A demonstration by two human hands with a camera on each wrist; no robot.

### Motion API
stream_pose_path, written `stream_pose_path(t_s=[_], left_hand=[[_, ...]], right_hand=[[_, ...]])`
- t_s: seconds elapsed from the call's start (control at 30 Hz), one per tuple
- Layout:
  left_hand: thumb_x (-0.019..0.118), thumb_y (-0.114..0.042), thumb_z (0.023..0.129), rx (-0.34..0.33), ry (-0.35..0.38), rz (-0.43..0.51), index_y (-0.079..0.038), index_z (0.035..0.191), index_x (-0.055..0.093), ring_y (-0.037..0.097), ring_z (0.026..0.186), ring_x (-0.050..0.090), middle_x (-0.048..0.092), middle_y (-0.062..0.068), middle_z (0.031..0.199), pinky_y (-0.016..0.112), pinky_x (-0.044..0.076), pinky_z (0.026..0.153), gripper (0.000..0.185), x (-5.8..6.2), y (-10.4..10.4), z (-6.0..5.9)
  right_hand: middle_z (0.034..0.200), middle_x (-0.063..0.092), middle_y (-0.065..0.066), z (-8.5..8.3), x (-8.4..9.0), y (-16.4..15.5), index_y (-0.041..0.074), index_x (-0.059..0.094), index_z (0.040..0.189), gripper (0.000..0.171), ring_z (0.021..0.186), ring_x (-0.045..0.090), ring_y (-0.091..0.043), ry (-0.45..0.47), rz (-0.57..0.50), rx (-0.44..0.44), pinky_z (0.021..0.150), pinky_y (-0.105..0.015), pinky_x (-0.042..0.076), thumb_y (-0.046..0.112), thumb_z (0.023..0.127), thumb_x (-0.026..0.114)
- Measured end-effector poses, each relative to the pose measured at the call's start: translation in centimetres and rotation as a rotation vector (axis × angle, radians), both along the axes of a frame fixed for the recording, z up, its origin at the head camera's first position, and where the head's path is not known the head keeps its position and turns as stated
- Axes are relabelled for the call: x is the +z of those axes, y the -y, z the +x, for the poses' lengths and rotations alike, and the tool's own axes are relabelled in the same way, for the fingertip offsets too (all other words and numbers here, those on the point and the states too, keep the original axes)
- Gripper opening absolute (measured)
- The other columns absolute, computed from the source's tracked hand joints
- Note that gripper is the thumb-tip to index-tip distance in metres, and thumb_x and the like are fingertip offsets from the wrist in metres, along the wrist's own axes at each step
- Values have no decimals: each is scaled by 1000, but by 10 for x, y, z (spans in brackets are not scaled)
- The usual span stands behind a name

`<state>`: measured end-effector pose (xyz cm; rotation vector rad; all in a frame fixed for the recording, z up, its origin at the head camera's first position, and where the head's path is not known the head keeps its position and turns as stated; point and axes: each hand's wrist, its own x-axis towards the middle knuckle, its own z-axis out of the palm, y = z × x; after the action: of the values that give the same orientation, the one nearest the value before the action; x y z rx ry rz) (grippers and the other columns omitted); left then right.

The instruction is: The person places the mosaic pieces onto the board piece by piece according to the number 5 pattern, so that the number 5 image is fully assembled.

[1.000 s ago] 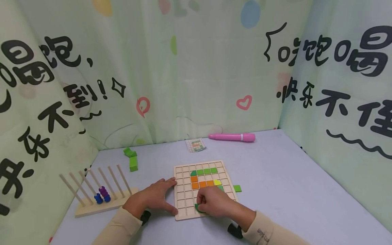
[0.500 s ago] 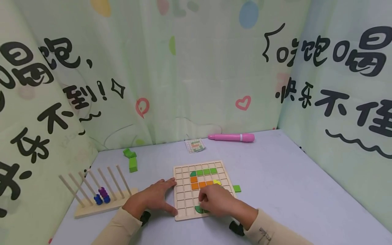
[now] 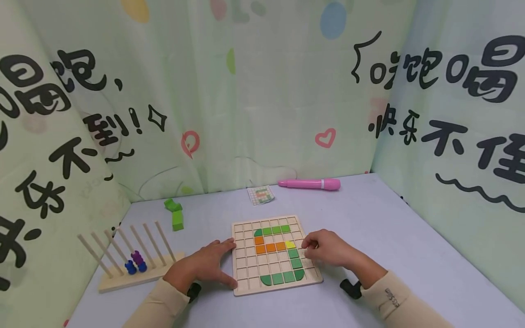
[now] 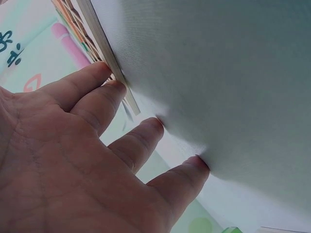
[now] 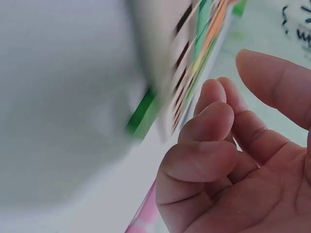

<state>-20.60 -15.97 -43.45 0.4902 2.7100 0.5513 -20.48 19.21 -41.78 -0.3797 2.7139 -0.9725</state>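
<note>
The wooden grid board (image 3: 275, 255) is lying flat on the bench (image 3: 389, 246) between both hands. The left hand (image 3: 207, 266) is pressing straight, spread fingers against its left edge. The right hand (image 3: 328, 248), loosely curled and gripping nothing, is hovering over the loose green tile (image 5: 143, 114) beside the right edge.

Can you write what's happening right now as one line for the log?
left hand: flat, steadying grid board | right hand: at board's right edge, empty | loose green tile: beside board
</note>
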Motion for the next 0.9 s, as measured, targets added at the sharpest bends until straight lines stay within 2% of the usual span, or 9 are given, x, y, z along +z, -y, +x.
stream_pose_path(t_s=[0.2,0.43,0.6,0.77,0.9], left_hand=[[95,-51,67,1,7,12,-13,154,49,42,155,30,39,2,167,64,32,120,105,-1,0,0],[95,-51,67,5,15,19,-13,155,48,42,155,28,37,1,168,64,30,121,106,0,0,-1],[95,-52,67,1,9,8,-12,155,48,42,155,30,38,1,168,63,32,121,107,0,0,0],[95,-52,67,2,6,1,-13,155,48,41,155,30,38,1,167,62,32,121,107,0,0,0],[95,-53,67,-2,5,0,-13,155,48,41,155,30,38,1,168,63,32,120,107,-1,0,0]], right_hand=[[80,58,-1,-6,-8,-22,7,74,105,18,80,52,-16,-20,109,-59,69,-32,44,6,87,75],[74,56,-1,-9,-13,-27,7,74,104,19,75,52,-17,-23,137,-65,68,-32,41,4,86,76],[76,56,-2,-10,-15,-26,9,69,95,15,75,52,-17,-42,159,-71,67,-31,42,3,84,78],[77,58,-2,-11,-11,-28,11,64,86,17,75,53,-18,-39,126,-86,65,-30,43,5,84,79],[78,59,-2,-11,-5,-30,10,64,88,15,75,53,-17,-64,60,-87,64,-29,43,6,86,79]])
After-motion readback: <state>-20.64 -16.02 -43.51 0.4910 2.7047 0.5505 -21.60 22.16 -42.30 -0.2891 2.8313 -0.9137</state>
